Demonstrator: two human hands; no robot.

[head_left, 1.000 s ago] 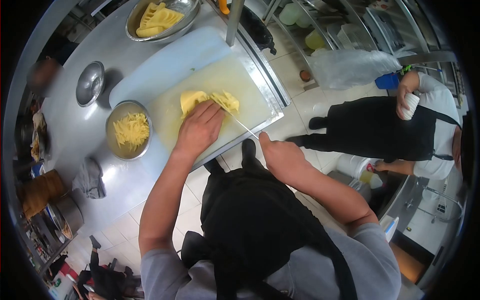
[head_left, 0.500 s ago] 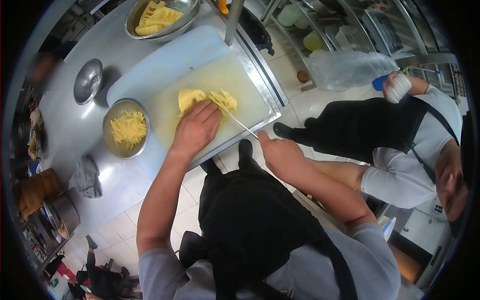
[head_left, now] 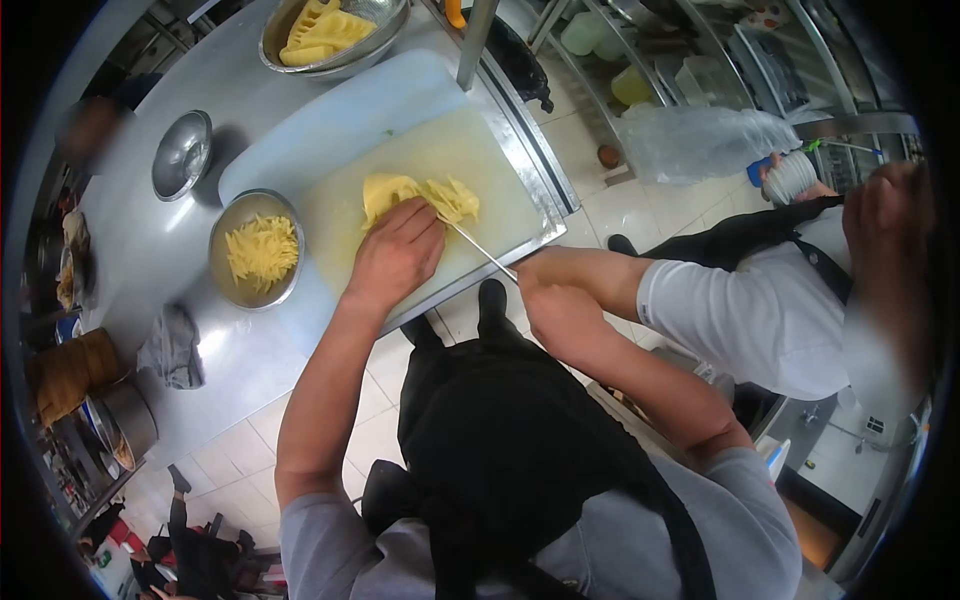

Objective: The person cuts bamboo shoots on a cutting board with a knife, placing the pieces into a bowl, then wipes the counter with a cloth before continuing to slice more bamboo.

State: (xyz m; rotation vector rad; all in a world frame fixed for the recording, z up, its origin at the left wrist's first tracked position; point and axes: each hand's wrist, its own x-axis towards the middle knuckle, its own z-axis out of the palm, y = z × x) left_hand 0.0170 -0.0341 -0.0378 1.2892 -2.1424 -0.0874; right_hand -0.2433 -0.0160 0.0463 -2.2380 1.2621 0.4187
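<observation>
My left hand (head_left: pixel 400 250) is closed, fingers bunched, on a yellow fruit piece that looks like pineapple (head_left: pixel 387 193), pressing it on the pale cutting board (head_left: pixel 490 190). In my right hand (head_left: pixel 560 315) is a knife (head_left: pixel 483 250); its handle is hidden in my fist and its blade reaches to the fruit by my left fingertips. Cut slices (head_left: pixel 456 197) lean beside the blade. Left of the board stands a metal bowl (head_left: pixel 227 285) holding thin yellow strips (head_left: pixel 262 252).
A colander (head_left: pixel 392 22) with larger yellow chunks (head_left: pixel 335 40) stands at the far end of the table. An upturned-looking metal bowl (head_left: pixel 182 155) and a grey cloth (head_left: pixel 172 350) lie leftward. A co-worker's arm (head_left: pixel 590 272) reaches close to my right hand.
The co-worker on the right has moved closer, their forearm now alongside my right hand. The slices beside the knife have spread slightly. My hands stay nearly in place.
</observation>
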